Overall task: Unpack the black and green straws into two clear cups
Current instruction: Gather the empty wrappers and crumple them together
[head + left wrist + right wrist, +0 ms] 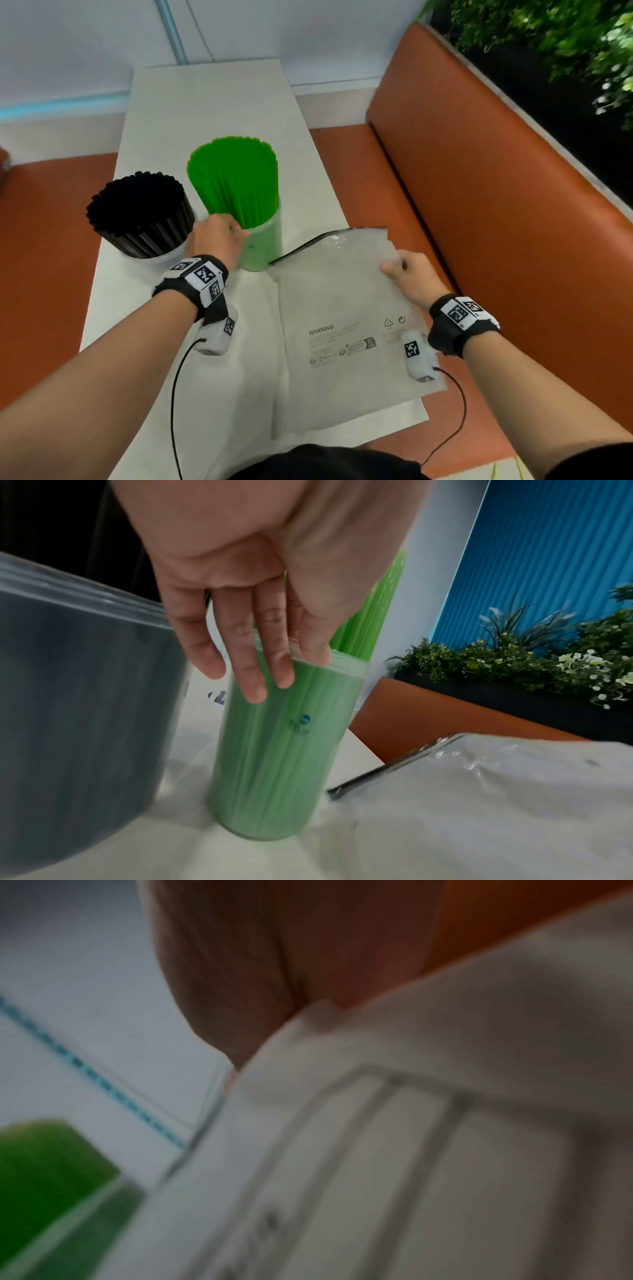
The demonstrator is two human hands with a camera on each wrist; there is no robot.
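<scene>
On the white table [212, 102] stand two clear cups. The left cup [85, 710] is packed with black straws [137, 209]. The right cup [265, 243] [284, 764] is packed with green straws [236, 178] [44, 1177]. My left hand [222, 233] [257, 680] lies against the green cup's near side at its rim, fingers [255, 685] straight down its wall; the thumb is hidden. My right hand [397, 267] [274, 974] pinches the right edge of an empty clear plastic bag [342, 325] [496, 804] [411, 1150] and holds that edge slightly lifted.
A second flat, pale sheet or bag [246, 377] lies under the clear one near the table's front edge. An orange bench seat and backrest [479, 171] run along the right. Plants [565, 41] stand behind the backrest. A wall closes the far side.
</scene>
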